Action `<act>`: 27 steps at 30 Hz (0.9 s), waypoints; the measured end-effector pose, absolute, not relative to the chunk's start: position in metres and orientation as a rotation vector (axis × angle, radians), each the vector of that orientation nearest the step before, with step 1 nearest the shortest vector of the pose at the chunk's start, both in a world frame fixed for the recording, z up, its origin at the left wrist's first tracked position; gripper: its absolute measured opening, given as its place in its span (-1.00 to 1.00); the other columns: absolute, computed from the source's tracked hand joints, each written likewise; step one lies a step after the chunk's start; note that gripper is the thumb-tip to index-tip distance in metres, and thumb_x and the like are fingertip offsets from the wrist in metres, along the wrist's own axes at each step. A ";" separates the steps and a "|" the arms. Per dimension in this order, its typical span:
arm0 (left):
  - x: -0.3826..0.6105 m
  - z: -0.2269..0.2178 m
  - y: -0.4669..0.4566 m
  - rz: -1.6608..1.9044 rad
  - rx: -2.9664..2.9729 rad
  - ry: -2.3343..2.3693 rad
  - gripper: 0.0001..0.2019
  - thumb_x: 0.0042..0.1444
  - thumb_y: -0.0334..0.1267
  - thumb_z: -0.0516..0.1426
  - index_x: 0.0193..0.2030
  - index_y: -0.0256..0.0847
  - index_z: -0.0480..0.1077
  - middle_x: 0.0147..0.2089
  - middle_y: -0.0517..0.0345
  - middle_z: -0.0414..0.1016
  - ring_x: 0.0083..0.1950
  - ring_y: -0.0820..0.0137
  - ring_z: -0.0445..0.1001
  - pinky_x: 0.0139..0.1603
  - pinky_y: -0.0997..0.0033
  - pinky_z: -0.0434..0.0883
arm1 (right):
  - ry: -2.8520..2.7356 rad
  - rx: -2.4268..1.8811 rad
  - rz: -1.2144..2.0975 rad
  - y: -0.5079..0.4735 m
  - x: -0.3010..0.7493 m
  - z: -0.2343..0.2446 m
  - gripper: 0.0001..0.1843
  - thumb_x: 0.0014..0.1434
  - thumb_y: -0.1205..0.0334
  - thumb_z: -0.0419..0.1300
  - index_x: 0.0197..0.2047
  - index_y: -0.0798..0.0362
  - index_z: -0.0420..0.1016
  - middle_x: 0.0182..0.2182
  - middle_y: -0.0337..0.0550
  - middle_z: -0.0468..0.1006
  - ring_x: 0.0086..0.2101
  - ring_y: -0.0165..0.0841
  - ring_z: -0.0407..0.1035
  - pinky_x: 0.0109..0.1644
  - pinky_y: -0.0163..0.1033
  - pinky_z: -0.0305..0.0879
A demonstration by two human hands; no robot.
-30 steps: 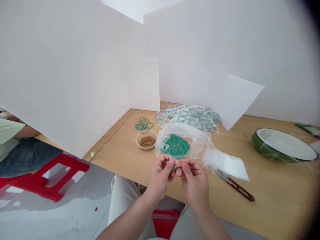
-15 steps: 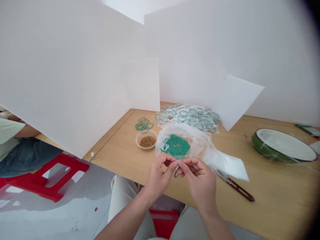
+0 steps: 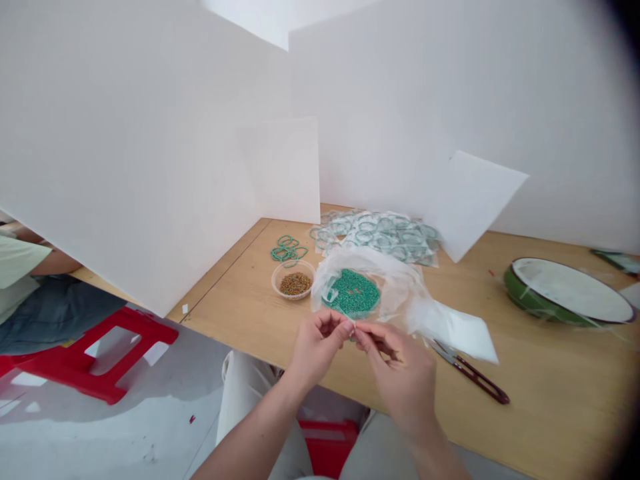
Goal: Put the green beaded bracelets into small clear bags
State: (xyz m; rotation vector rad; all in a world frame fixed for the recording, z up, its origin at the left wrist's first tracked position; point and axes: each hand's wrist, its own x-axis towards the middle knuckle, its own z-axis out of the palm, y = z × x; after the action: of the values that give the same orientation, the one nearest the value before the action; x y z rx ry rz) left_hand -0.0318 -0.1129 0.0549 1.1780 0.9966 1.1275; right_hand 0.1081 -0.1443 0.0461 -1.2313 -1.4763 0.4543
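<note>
Bead strand pinched in both hands, table front

White foam boards fill the left side and back of the wooden table, blocking the view past it. A separate white board stands tilted behind the right of the work area. Far left, beyond the big board, a co-worker in a pale green top sits near a red plastic stool. A second red stool shows below the table edge, past the person's pale trousers.

On the table, right: green enamel basin, white inside. Back centre: pile of bagged bead loops. Just left of that: loose green bead loops, then a small clear tub of brown beads.

Clear plastic bag of green beads sits directly ahead of the hands, with thread snips lying to its lower right.

Left hand and right hand are both closed in fingertip pinches on a thin green strand, just in front of the bag. Fingers hide most of it, so exact grip points can't be told
</note>
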 end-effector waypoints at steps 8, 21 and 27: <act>-0.029 0.050 -0.114 1.124 1.075 1.008 -0.63 -0.05 0.03 0.31 -0.49 -0.28 0.46 -0.56 0.18 0.41 -0.54 0.53 0.27 -0.47 0.53 0.23 | -1.654 -1.201 0.147 -0.143 0.110 0.048 -0.83 0.25 0.32 0.17 -0.15 -0.08 0.56 -0.30 -0.21 0.66 -0.37 -0.32 0.56 -0.21 -0.22 0.51; -0.038 0.060 -0.129 1.143 1.593 1.153 -0.81 0.18 -0.14 0.18 -0.26 -0.12 0.61 -0.29 0.04 0.60 -0.28 0.33 0.47 -0.21 0.43 0.33 | -1.483 -1.206 0.474 -0.139 0.113 0.032 -0.84 0.21 0.20 0.24 -0.12 -0.04 0.49 -0.29 -0.15 0.67 -0.34 -0.30 0.59 -0.27 -0.26 0.56; -0.041 0.055 -0.122 1.250 1.409 1.109 -0.80 0.14 -0.15 0.21 -0.16 -0.18 0.55 -0.29 0.05 0.56 -0.30 0.37 0.46 -0.23 0.44 0.36 | -1.187 -1.111 0.920 -0.137 0.112 0.039 -0.71 0.11 0.13 0.33 -0.14 0.01 0.41 -0.38 -0.12 0.65 -0.41 -0.29 0.58 -0.31 -0.24 0.57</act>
State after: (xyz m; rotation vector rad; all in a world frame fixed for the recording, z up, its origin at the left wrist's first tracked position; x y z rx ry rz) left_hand -0.0412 -0.1217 0.0548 1.4090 1.1092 1.2499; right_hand 0.1124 -0.1373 0.0388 -1.1107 -1.1866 0.9199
